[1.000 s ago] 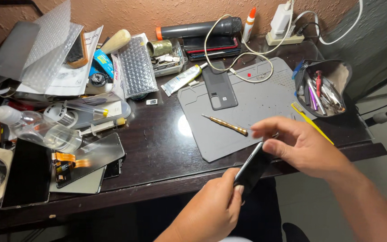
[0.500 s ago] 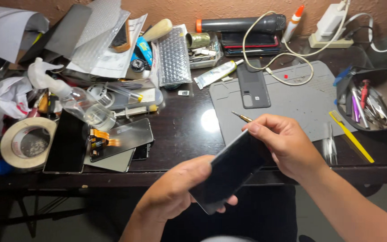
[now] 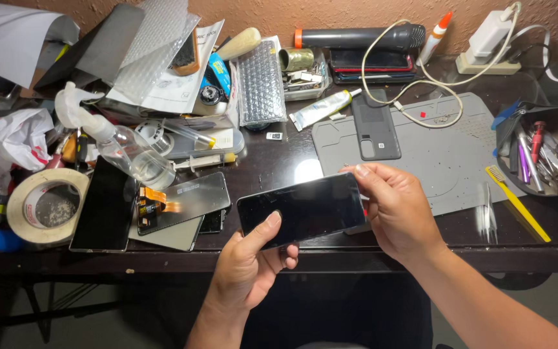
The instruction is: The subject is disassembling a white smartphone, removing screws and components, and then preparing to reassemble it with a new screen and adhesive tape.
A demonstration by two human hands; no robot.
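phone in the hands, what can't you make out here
Head view only:
- The phone: only its dark glass shows; its back faces away, and its right end sits under the right hand.
- Left hand: most fingers are hidden behind the phone.
- Tools in the pouch: too small and crowded to tell apart.
- White bag: cut off by the left edge.

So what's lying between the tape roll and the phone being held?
Head view: a dark phone lying flat, then a loose screen panel with an orange flex cable, between the tape roll and the held phone.
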